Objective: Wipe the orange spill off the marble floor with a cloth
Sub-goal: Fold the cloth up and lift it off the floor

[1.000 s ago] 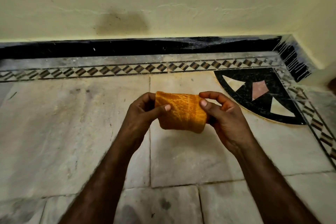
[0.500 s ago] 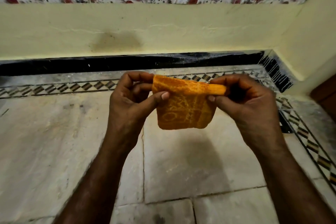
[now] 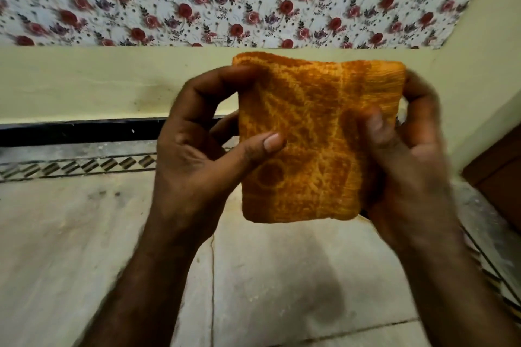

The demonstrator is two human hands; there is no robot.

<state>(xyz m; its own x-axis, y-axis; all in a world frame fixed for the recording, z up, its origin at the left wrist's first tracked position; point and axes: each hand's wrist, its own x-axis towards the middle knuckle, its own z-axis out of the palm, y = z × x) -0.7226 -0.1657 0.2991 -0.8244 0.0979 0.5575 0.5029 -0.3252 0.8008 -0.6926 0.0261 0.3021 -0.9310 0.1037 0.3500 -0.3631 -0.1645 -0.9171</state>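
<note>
Between both hands, left hand [image 3: 203, 149] and right hand [image 3: 406, 166] grip folded cloth [image 3: 313, 132].

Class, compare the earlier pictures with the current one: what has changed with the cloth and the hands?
Both hands, left hand and right hand, raised the folded orange cloth up off the marble floor toward the camera. Unchanged: both hands grip it, and it stays folded.

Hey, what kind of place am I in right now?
Probably a room corner in a home: pale marble floor with a patterned inlay border, a cream wall, and rose-print covering above. Both hands hold an orange cloth.
</note>
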